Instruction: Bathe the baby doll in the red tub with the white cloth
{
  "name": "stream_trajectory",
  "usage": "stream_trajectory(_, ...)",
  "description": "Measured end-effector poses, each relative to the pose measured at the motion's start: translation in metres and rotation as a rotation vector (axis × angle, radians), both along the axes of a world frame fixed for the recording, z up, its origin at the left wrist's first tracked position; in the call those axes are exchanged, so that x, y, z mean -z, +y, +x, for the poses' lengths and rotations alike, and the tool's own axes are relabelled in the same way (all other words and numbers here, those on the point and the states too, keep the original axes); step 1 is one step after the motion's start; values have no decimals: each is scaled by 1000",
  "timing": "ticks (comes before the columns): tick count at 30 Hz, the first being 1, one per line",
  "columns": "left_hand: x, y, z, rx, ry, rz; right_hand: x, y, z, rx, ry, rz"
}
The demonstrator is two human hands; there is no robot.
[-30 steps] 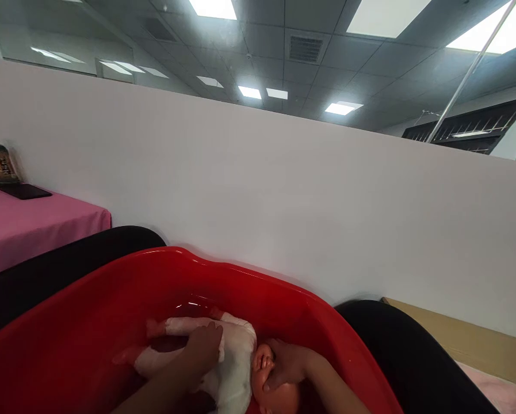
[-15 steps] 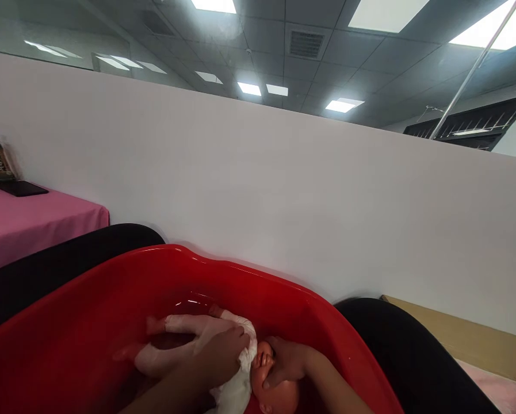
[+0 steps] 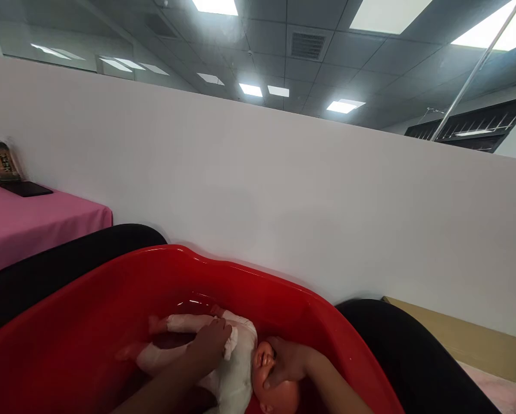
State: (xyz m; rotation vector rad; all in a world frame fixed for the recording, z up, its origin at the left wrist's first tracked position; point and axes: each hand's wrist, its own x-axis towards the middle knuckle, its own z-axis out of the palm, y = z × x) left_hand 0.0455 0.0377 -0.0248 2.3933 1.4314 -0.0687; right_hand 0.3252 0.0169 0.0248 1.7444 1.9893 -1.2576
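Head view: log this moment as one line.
doll: lying in red tub with water | left hand: holding white fabric at doll's torso | right hand: holding doll's head

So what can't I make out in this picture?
All in the head view:
- Doll: part of its face, hidden by the right fingers.
- Cloth: mostly hidden by the left fingers.
- Tub: near side, cut off by the bottom edge.
- Bottle: label print, too small to read.
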Motion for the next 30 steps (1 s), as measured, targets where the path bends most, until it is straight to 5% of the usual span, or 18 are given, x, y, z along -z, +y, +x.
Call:
stream_trajectory(6,3,-2,3,24,-83,43,1,-1,0,2,-5,21)
stream_trajectory(13,33,-8,23,265,-220,-36,0,-1,-1,0,-51,24)
stream_trajectory(16,39,-8,21,242,-205,-52,-1,0,-1,-13,-25,18)
stream_trajectory(30,9,-6,5,117,-32,11,-8,-3,-4,4,-43,0)
